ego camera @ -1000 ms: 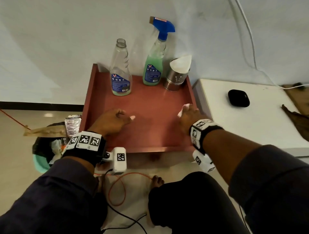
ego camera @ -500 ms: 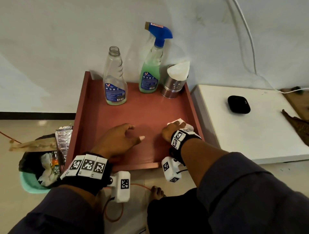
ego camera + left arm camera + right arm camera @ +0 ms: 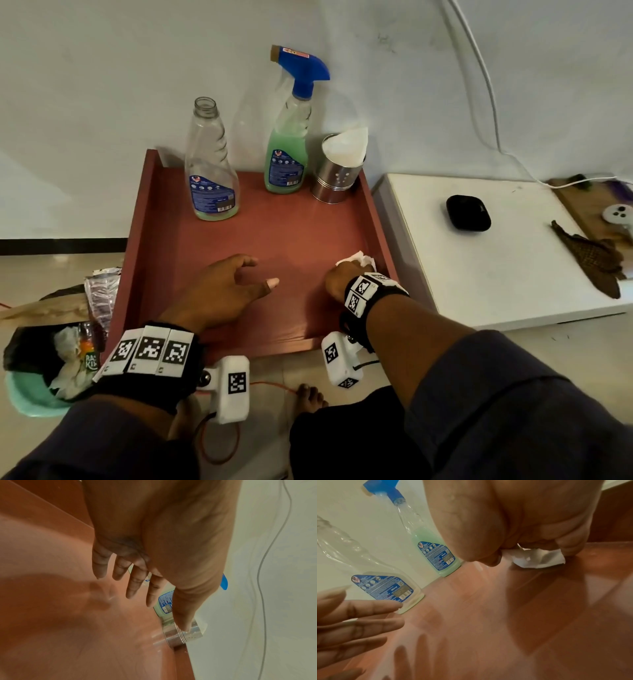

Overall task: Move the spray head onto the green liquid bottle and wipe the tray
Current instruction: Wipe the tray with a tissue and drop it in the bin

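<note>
The blue spray head sits on the green liquid bottle at the back of the red tray. Left of it stands a nearly empty clear bottle with no cap. My right hand grips a crumpled white tissue and presses it on the tray floor near the right wall; the right wrist view shows the tissue under curled fingers. My left hand rests on the tray's front middle with relaxed, spread fingers, holding nothing.
A steel cup with white paper stands right of the spray bottle. A white board with a black case lies beside the tray. A teal bin of rubbish sits at front left. A cable runs down the wall.
My right hand with the tissue went from the tray's right wall toward the middle front, then back right. The left hand stayed almost in place.
</note>
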Demonstrator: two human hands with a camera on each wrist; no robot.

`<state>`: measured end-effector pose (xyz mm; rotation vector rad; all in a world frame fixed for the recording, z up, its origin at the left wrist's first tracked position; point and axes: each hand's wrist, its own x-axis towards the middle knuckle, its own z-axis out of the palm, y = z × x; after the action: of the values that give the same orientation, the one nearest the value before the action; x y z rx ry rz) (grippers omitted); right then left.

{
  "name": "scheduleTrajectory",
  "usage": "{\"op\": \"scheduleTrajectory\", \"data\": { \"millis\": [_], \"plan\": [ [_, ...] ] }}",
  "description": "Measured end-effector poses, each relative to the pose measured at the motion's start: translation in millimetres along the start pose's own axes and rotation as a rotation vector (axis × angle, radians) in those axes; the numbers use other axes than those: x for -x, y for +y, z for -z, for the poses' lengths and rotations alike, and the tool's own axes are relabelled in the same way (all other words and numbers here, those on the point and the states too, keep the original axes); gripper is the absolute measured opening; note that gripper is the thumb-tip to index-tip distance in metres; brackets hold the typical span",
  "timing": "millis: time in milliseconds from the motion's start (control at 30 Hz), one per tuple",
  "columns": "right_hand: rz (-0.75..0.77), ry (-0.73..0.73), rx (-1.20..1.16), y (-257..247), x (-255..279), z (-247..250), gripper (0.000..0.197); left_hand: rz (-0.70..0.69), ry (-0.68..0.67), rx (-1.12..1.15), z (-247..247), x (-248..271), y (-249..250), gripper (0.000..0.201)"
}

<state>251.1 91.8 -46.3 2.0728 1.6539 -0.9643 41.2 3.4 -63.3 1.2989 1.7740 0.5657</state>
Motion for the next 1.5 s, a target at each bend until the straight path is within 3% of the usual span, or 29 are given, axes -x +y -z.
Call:
{"op": "scheduleTrajectory", "data": {
  "millis": [133,233,367,500,600,700,800,867,967,1067,1167,1234,1367,1500],
  "plan": [
    [0.001,0.063,0.117,-10.1,-5.5,-0.8,0.043,0.009,-0.003,0.037,1.7,1.4,-1.4,0.067],
    [-0.018,0.21,0.211,-29.1,-8.9,-8.4,0.055,0.052,0.032,0.093,7.9,-1.6,-6.5,0.073],
    [0.053,0.159,0.192,-66.0,1.1,-27.7,0.059,0.075,0.081,0.156,18.1,-7.9,-10.3,0.068],
    [0.336,0.1,0.261,-102.8,11.5,-53.8,0.054,0.11,0.225,0.16,35.1,-8.3,-12.5,0.053],
    [0.632,-0.038,0.406,-129.4,25.3,-70.4,0.06,0.166,0.336,0.317,46.5,-8.6,-17.2,0.039],
    [0.837,-0.201,0.351,-141.7,42.9,-74.9,0.045,0.208,0.342,0.446,53.8,-6.3,-19.6,0.04],
    [0.934,-0.128,0.281,-131.6,45.1,-48.3,0.047,0.224,0.384,0.426,60.5,-4.7,-26.3,0.043],
    [0.836,-0.059,0.26,-111.9,41.0,-11.5,0.043,0.21,0.382,0.387,61.9,-5.1,-29.0,0.046],
    [0.626,0.176,0.243,-73.2,28.0,37.7,0.03,0.201,0.362,0.374,59.2,-3.7,-26.6,0.05],
    [0.504,0.245,0.311,-49.9,23.6,30.8,0.027,0.209,0.312,0.353,53.9,0.7,-18.9,0.048],
    [0.513,0.055,0.553,-56.2,52.9,-20.5,0.029,0.22,0.291,0.326,51.6,5.9,-18.5,0.052],
    [0.596,-0.034,0.577,-72.4,79.5,-56.2,0.026,0.227,0.312,0.321,53.8,8.0,-19.4,0.052],
    [0.73,-0.15,0.329,-113.3,94.7,-84.5,0.025,0.216,0.342,0.374,65.3,10.1,-22.7,0.049],
    [0.544,-0.058,0.02,-118.7,68.0,-39.0,0.034,0.214,0.374,0.405,71.3,7.3,-25.7,0.045]
  ]
}}
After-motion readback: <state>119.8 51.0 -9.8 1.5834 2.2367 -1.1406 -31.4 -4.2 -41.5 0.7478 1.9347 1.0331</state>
